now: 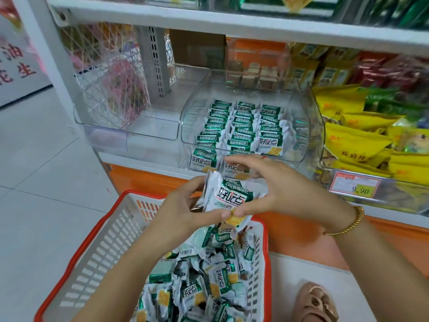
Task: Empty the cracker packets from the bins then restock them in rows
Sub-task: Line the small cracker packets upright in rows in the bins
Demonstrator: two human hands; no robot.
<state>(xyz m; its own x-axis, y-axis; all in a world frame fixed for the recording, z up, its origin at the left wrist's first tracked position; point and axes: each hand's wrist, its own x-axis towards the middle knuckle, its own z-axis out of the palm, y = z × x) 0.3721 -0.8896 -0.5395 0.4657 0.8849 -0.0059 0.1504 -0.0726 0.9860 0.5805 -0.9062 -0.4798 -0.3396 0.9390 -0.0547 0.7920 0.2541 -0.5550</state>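
- A small stack of cracker packets [228, 196], green and white with a yellow cracker printed at the bottom, is held in the air between both hands, above the far rim of a basket and in front of the shelf bins.
- The grip of the left hand [183, 205] is clamped on the stack's left edge, fingers curled round it and the thumb underneath.
- The grip of the right hand [285, 189] is clamped on the same stack, the thumb pinching the lower edge and the fingers arched over the top.
- A gold bracelet [348, 225] is worn on the right wrist.
- Just behind the hands, a clear middle bin [304, 135] is filled with rows of packets [243, 126], three across, standing overlapped.
- Below the hands, loose packets [209, 282] are heaped in the red-rimmed white basket [111, 240].
- A second clear bin [130, 129] is set to the left of the middle one.
- Yellow snack bags [355, 140] are piled in the bin to the right, with a price tag [355, 185] reading 9.90 fixed on its front.
- A beige shoe [315, 300] is seen at the lower right.
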